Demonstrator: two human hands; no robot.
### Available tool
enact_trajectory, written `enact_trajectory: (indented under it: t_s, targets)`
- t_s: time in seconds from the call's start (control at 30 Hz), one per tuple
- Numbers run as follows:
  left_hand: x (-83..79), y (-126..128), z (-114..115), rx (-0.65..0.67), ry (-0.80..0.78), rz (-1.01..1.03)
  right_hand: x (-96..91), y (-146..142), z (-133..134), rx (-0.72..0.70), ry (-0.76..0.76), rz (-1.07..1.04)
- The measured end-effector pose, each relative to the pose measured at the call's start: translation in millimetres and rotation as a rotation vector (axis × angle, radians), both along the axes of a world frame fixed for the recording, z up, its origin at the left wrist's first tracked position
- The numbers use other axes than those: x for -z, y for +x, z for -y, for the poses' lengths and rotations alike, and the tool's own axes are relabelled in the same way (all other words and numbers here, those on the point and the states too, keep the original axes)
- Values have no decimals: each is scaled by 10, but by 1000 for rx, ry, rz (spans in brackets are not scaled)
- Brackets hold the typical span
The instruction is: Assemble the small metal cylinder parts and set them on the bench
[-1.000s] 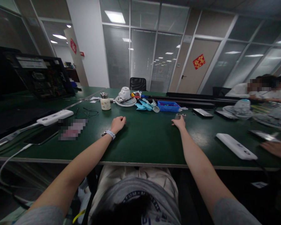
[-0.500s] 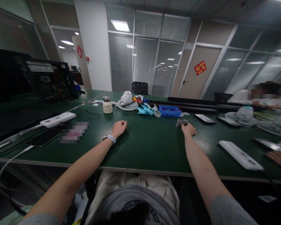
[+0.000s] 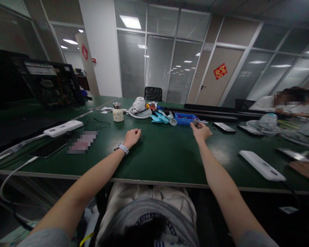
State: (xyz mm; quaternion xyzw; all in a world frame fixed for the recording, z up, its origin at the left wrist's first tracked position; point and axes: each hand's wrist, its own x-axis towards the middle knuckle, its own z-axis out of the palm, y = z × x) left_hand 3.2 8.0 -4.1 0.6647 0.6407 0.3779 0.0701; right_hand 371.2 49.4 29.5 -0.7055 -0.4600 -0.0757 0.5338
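My right hand (image 3: 202,132) is closed around small grey metal cylinders (image 3: 196,122), just in front of the blue tray (image 3: 186,119). Fingers cover part of them, so their exact kind and number are hard to tell. My left hand (image 3: 133,138), with a watch on its wrist, rests on the green table (image 3: 159,161). Its fingers are curled in, and nothing shows in them. Beyond the hands lie light blue fan blades (image 3: 161,117) and a white fan head with its round grille (image 3: 140,112).
A cream bottle (image 3: 118,113) stands behind my left hand. White power strips lie left (image 3: 63,128) and right (image 3: 262,166). An opened computer case (image 3: 50,84) is at the far left. Another person's hand (image 3: 304,168) rests at the right edge. Wrapped fan parts (image 3: 266,121) stand at the right.
My right hand has moved slightly left and upward, and the grey cylinders that stood by its fingertips are now in its grip. The left hand stays nearly in place.
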Motion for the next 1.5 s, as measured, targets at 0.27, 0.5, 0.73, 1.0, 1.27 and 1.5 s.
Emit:
enact_trajectory:
  t_s: [0.27, 0.5, 0.73, 1.0, 1.27, 1.5]
  targets:
    - [-122, 162, 164, 265, 258, -1, 203, -1584, 492, -726, -259, 53]
    - [-150, 222, 189, 349, 290, -56, 358, -1691, 659, -891, -295, 23]
    - [-223, 291, 291, 349, 256, -54, 371, -1676, 674, -940, -318, -28]
    - [-189, 115, 166, 172, 286, -13, 397, -1646, 675, -948, -337, -30]
    - [-25, -92, -12, 97, 26, -178, 437, -1602, 646, -968, -327, -34]
    - [6, -68, 7, 140, -116, -108, 441, -1588, 673, -987, -287, -20]
